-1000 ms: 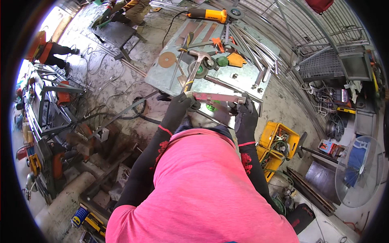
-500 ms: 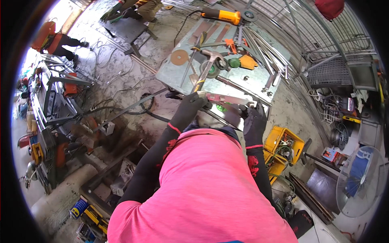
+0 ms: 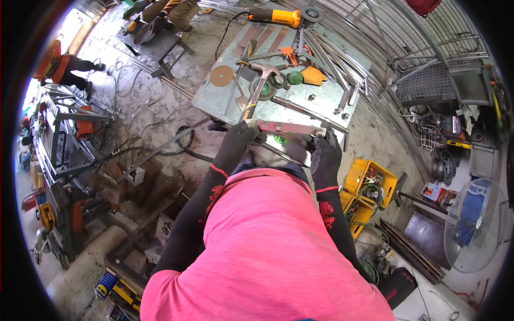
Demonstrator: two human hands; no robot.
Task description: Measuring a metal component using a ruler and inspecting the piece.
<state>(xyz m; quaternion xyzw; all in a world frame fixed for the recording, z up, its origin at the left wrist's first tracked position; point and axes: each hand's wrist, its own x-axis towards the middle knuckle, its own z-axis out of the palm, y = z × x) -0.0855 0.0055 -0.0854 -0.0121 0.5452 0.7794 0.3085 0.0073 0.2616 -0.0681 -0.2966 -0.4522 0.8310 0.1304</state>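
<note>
Both of my hands wear black gloves and grip a flat metal bar point(image 3: 292, 128) at the near edge of a steel work table point(image 3: 225, 101). My left hand point(image 3: 237, 140) holds the bar's left end, right by the yellow and black handle of a hammer point(image 3: 256, 92) that lies on the table. My right hand point(image 3: 324, 155) holds the bar's right end. The bar lies level across the table's near edge. My pink shirt hides what is below my hands.
On the table lie a green angle grinder point(image 3: 278, 81), a yellow angle grinder point(image 3: 278, 17), a round orange disc point(image 3: 221, 76), an orange clamp point(image 3: 289, 55) and several steel rods point(image 3: 334, 59). A yellow crate point(image 3: 369, 184) stands at my right, a fan point(image 3: 474, 224) beyond. People sit at far left.
The view has shifted slightly and the table sits a little farther right. Both hands stay on the metal bar at the table's near edge.
</note>
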